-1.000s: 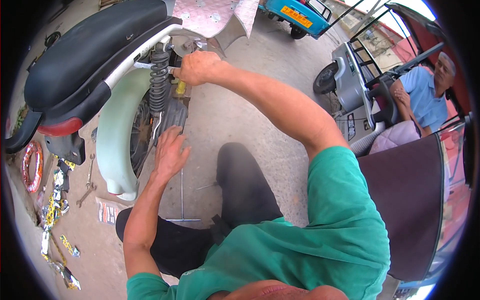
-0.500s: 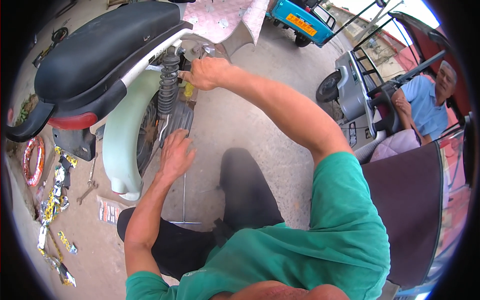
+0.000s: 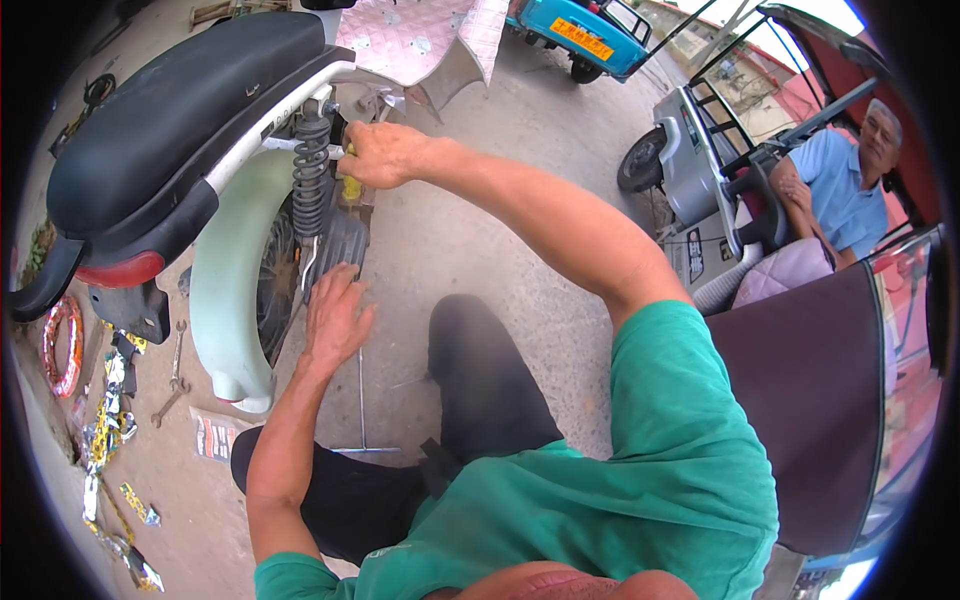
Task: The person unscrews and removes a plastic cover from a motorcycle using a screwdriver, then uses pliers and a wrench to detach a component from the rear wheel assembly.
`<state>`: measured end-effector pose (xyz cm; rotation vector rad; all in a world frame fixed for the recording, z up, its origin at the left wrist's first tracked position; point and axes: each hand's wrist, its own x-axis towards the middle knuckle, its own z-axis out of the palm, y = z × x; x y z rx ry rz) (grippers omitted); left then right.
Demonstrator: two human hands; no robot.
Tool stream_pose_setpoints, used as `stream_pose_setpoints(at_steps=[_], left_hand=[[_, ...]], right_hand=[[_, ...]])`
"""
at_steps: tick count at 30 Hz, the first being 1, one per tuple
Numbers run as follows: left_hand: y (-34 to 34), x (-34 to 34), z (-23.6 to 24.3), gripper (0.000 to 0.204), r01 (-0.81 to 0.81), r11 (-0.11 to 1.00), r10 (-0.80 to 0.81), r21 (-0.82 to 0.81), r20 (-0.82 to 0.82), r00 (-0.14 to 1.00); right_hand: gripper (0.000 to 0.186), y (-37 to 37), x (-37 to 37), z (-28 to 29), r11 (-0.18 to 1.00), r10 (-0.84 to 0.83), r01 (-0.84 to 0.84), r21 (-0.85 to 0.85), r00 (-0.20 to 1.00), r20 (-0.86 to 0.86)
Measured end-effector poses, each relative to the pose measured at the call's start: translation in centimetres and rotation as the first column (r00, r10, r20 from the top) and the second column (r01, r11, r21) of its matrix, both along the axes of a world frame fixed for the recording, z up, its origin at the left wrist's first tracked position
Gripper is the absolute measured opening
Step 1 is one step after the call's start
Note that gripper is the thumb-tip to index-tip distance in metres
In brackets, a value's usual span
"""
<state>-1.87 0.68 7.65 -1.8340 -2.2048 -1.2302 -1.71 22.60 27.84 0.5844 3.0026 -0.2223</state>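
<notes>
A scooter with a black seat (image 3: 185, 115) and a pale green rear fender (image 3: 225, 290) stands at the left. A black coil-spring shock absorber (image 3: 311, 175) runs down beside its rear wheel. My right hand (image 3: 385, 155) is closed just right of the spring's upper part, at a short pale metal piece. What its fingers hold is hidden. A yellow piece (image 3: 351, 190) shows just below it. My left hand (image 3: 337, 318) is open, fingers stretched out near the shock absorber's lower end and the wheel. Whether it touches anything is unclear.
A T-handled wrench (image 3: 363, 405) is by my knees. Open-end wrenches (image 3: 172, 398), a plastic packet (image 3: 214, 436), a wrapped ring (image 3: 62, 345) and torn wrapping (image 3: 108, 430) lie at left. A person (image 3: 845, 190) sits in a vehicle at right; a blue cargo vehicle (image 3: 575, 35) stands behind.
The whole scene has shifted slightly left in view. My right hand's fingers, one pointing at the spring before, are now curled in beside it. My left hand stays open near the wheel.
</notes>
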Motion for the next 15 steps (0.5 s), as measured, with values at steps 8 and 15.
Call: stream_pose_setpoints(at_steps=[8,15], left_hand=[[-0.3,-0.1,0.2,0.035,-0.004,1.000,0.004,-0.007,-0.002,1.000],[-0.2,0.0,0.3,0.035,-0.012,0.999,0.012,-0.036,0.000,1.000]], right_hand=[[0.053,-1.4,-0.3,0.2,1.000,0.019,-0.018,0.009,0.999,-0.047],[0.064,-0.3,-0.2,2.5,0.971,0.239,-0.237,-0.029,0.959,0.150]])
